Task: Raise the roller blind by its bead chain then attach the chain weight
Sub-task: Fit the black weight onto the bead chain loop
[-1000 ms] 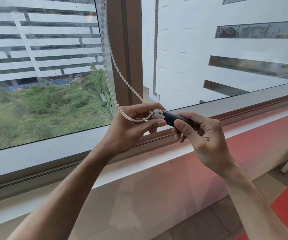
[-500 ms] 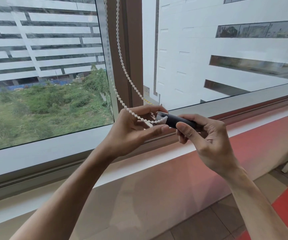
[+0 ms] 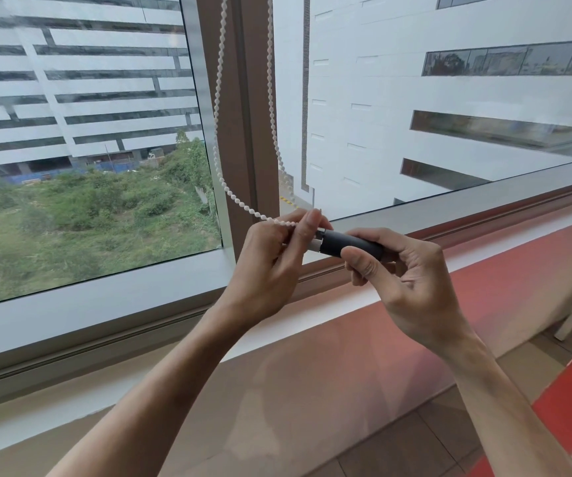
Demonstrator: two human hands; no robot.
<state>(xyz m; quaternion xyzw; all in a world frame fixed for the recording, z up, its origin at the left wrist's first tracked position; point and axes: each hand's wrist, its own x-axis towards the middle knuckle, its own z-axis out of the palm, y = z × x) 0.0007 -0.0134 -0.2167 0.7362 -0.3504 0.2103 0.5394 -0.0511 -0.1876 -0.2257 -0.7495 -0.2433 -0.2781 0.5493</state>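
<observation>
A white bead chain [image 3: 218,108] hangs in two strands in front of the brown window post and loops down into my left hand [image 3: 270,266]. That hand pinches the bottom of the loop between thumb and forefinger, right at the white end of the chain weight. The chain weight [image 3: 350,244] is a dark grey cylinder with a white cap, lying almost level. My right hand [image 3: 405,280] grips its dark body from the right. The bottom of the loop is hidden behind my left fingers. The blind itself is out of view above.
The brown window post [image 3: 243,98] stands between two glass panes. A grey window frame [image 3: 105,304] and a pale sill [image 3: 312,339] run below my hands. Tiled floor with a red area [image 3: 570,401] lies at the lower right.
The two chain strands have spread apart and hang straighter. My left fingers have turned upright and closed over the loop at the weight's white cap. My right hand keeps its grip.
</observation>
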